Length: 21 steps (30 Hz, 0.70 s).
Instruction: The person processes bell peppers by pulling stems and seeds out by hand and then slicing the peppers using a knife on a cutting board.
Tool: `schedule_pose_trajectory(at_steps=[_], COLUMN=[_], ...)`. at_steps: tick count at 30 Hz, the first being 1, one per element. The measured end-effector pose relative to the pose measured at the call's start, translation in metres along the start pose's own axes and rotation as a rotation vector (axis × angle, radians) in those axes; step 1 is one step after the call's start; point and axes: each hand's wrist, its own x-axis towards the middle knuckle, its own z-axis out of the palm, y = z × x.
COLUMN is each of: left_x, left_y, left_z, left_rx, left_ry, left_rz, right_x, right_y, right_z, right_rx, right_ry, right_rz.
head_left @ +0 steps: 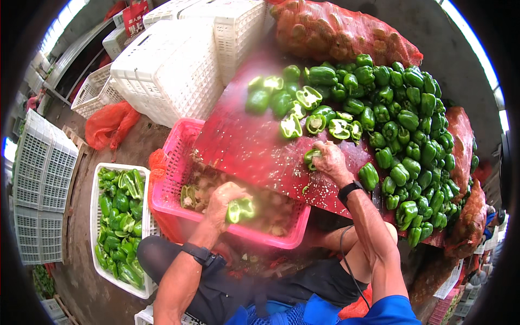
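Note:
My left hand (221, 205) is closed around a cut green bell pepper half (241, 209), held over the pink basket (295, 234). The hollow, pale inside of that half shows. At the red tabletop (244, 138), my right hand (331, 161) has its fingers closed on another piece of green bell pepper (310, 157), partly hidden by the fingers. Just beyond the right hand lie several halved peppers (291, 127) with their cut faces showing. Inside the basket are pale cores and scraps. One whole pepper (369, 176) rests beside my right wrist.
A big heap of whole green peppers (407, 122) covers the table's right side. Red mesh sacks (341, 33) lie behind and beside it. On the left, a white crate (122, 166) holds cut peppers. White crates (165, 70) stand behind orange netting (111, 125).

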Motion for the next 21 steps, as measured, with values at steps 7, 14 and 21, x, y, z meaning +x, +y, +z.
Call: schedule_pose_trajectory(at_steps=[7, 14, 21], left_x=[0.001, 0.006, 0.006], left_y=[0.016, 0.021, 0.011], left_z=[-0.001, -0.004, 0.005], left_rx=[0.136, 0.208, 0.273], left_ry=[0.075, 0.110, -0.116], left_rz=[0.010, 0.058, -0.126], right_x=[-0.011, -0.006, -0.040], right_y=[-0.019, -0.024, -0.146], right_z=[-0.006, -0.001, -0.007], right_rx=[-0.102, -0.122, 0.838], right_ry=[-0.124, -0.071, -0.270], right_rz=[-0.052, -0.102, -0.157])
